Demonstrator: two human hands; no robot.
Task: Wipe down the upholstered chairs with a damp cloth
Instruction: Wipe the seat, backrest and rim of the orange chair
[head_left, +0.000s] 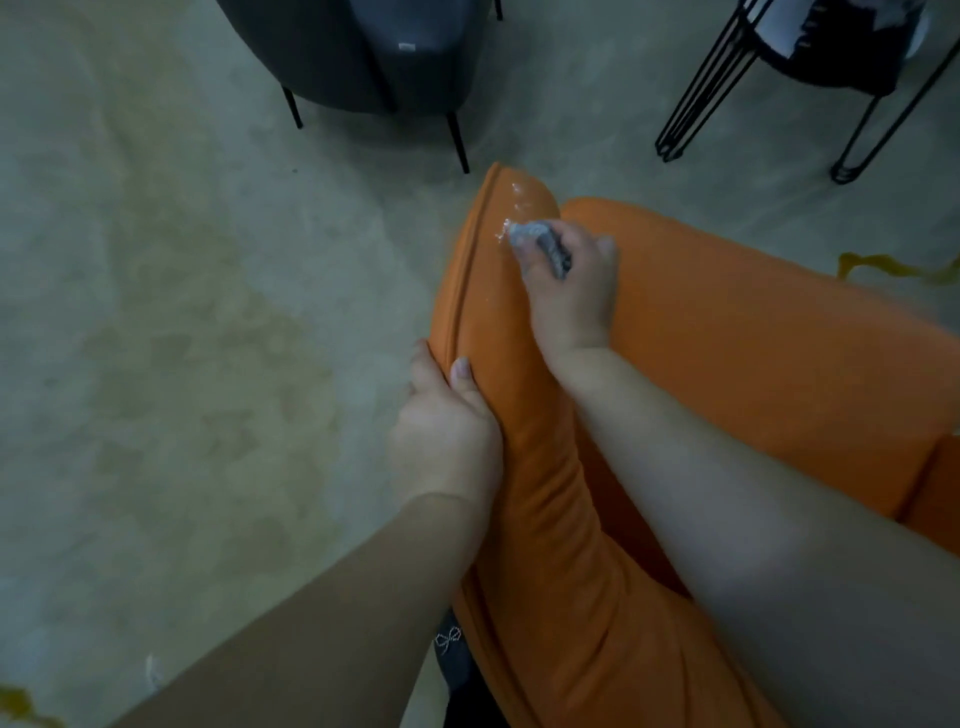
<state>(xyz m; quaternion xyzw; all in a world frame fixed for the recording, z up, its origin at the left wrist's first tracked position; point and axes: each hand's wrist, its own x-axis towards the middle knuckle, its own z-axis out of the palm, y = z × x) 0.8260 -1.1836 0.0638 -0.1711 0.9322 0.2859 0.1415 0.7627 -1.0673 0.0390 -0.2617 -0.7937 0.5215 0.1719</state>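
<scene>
Mottled grey concrete floor fills the left side, with a dark grey padded tub chair on thin black legs up top. The left hand grips the piped edge of the smooth orange upholstered chair, thumb on top. The right hand clutches a bunched grey damp cloth against the rounded arm (shiny wet streaks there). A black wire-legged stand sits far right.

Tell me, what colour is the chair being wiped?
Orange chair; the head view shows it best.
</scene>
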